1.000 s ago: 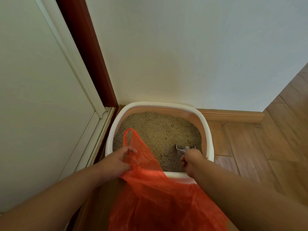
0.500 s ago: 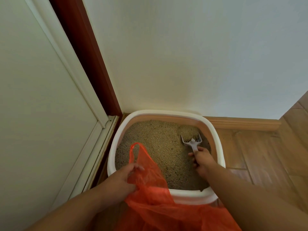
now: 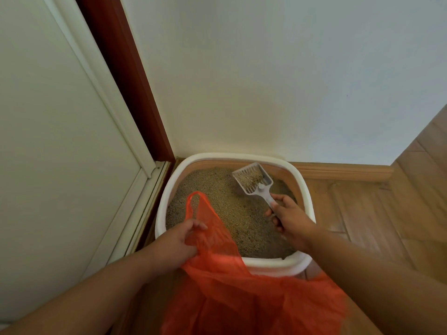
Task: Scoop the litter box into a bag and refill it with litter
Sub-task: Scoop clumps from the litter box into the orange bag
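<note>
A white-rimmed litter box (image 3: 307, 189) sits in the corner, filled with tan litter (image 3: 232, 209). My right hand (image 3: 290, 221) grips the handle of a grey slotted scoop (image 3: 252, 181), lifted over the far right part of the box with litter and clumps in its head. My left hand (image 3: 176, 243) grips the edge of an orange plastic bag (image 3: 242, 291) at the box's near left rim. One bag handle loop stands up over the litter; the bag's body hangs in front of the box.
A white wall (image 3: 266, 81) rises directly behind the box. A white door (image 3: 48, 141) with a dark red frame (image 3: 125, 76) stands on the left. Wooden floor (image 3: 387, 213) and a wood baseboard (image 3: 343, 171) extend to the right.
My right hand pushed the scoop from the near middle of the litter to the far right, then raised it loaded with litter. My left hand kept holding the bag.
</note>
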